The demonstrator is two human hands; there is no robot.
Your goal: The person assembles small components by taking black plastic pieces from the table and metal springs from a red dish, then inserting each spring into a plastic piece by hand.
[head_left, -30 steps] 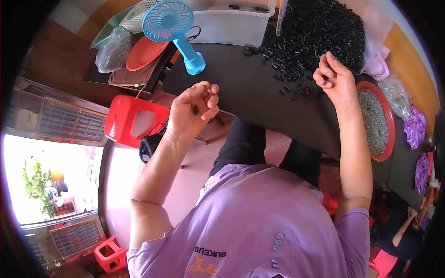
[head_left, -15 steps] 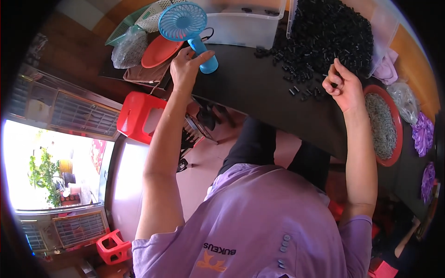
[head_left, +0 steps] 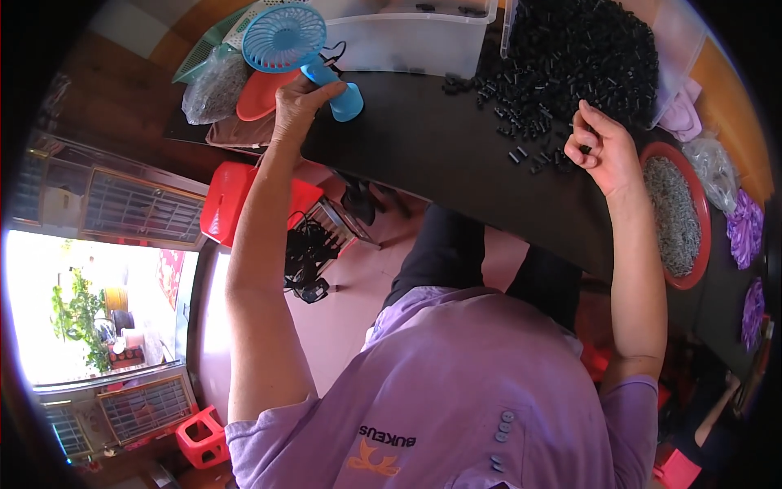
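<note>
My left hand [head_left: 297,110] grips the handle of a blue handheld fan [head_left: 285,39] at the far left of the dark table. The fan leans to the left, its round base [head_left: 348,103] low by the tabletop, and a short black cord is at its neck. Over the right part of the table, my right hand [head_left: 604,151] hangs with its fingers curled and thumb pressed in. Whatever it may pinch is too small to make out. Just beyond that hand spreads a large heap of small black cylinders [head_left: 570,65], several lying loose at its near edge.
To the right, a red dish [head_left: 702,216] holds many small grey metal pieces. A clear plastic bin [head_left: 415,49] stands at the back. A bag of small pieces [head_left: 213,90] and a red plate [head_left: 259,94] lie left of the fan. Red stools [head_left: 224,204] stand below the table's left end.
My left hand has moved left with the blue fan, which now tilts further over. My right hand has stayed almost still, fingers curled.
</note>
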